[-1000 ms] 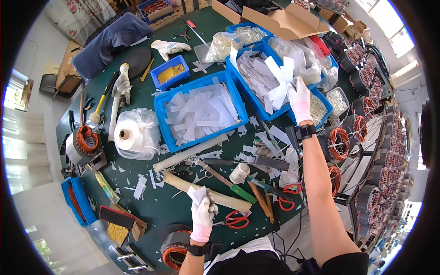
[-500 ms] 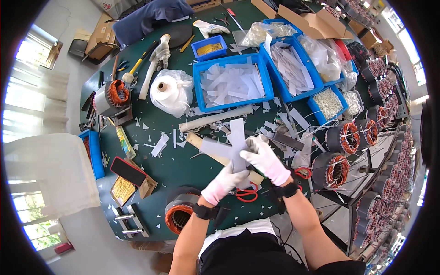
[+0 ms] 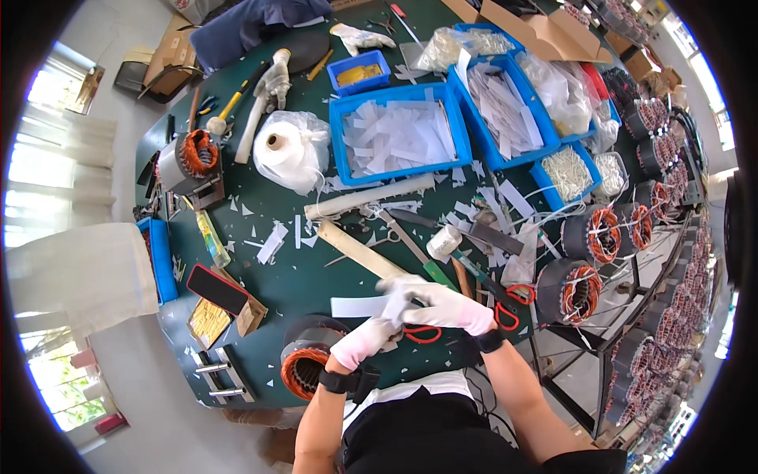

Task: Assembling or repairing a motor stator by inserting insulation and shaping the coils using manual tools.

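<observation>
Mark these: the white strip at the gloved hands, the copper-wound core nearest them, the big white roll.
White strip (image 3: 358,306), head view: its exposed left end.
Copper-wound core (image 3: 306,337), head view: its grey outer side.
White roll (image 3: 275,163), head view: its side, below the centre hole.

A left hand (image 3: 362,340) and a right hand (image 3: 448,307), two in all, meet at one or more white strips (image 3: 354,306), blur hiding the exact number. One green table (image 3: 300,286) carries two loose gloves (image 3: 362,38), two pairs of red-handled scissors (image 3: 426,340), two copper-wound motor parts (image 3: 313,340), two large blue bins (image 3: 400,175) of heaped strips (image 3: 395,138), one white spool (image 3: 272,162), one hammer (image 3: 230,106) and one phone (image 3: 217,289). Racked motor parts (image 3: 646,340) at right are too crowded to count.
</observation>
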Action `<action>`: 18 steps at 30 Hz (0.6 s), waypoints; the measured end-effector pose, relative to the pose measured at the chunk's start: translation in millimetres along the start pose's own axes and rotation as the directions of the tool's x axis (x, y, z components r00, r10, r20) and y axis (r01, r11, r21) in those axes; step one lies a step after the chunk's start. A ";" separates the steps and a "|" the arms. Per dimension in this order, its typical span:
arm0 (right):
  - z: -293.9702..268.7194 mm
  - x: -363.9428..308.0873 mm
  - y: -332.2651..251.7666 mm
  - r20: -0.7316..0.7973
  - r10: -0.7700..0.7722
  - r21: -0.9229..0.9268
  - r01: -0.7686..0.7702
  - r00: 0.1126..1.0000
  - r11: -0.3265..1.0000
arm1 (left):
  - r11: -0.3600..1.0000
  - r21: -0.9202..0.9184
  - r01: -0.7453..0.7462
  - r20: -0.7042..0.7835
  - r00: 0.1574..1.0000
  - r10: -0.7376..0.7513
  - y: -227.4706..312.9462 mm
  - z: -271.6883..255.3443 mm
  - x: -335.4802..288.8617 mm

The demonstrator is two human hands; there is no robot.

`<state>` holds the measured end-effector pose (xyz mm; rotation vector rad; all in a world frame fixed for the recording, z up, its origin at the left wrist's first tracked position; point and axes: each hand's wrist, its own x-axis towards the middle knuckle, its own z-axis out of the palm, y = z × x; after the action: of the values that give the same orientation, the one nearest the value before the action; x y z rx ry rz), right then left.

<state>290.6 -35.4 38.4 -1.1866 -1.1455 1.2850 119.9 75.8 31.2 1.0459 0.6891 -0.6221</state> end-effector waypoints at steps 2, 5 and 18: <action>8.6 6.4 -0.4 0.019 0.245 -0.158 -0.239 0.969 0.958 | 0.965 0.243 0.096 -0.046 0.995 -0.088 -0.9 8.2 6.4; 10.4 17.8 7.1 -0.055 0.477 -0.034 -0.479 0.877 0.877 | 0.680 0.551 -0.483 0.011 0.819 0.573 -85.2 -18.4 42.4; 8.5 -5.7 6.1 -0.153 0.211 -0.518 -0.260 0.966 0.815 | 0.888 -0.147 -0.435 -0.536 0.790 0.298 -27.8 7.3 27.9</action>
<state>281.8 -41.4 33.2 -1.8320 -1.3727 1.1028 118.5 55.1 -3.0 1.0593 0.9570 0.1044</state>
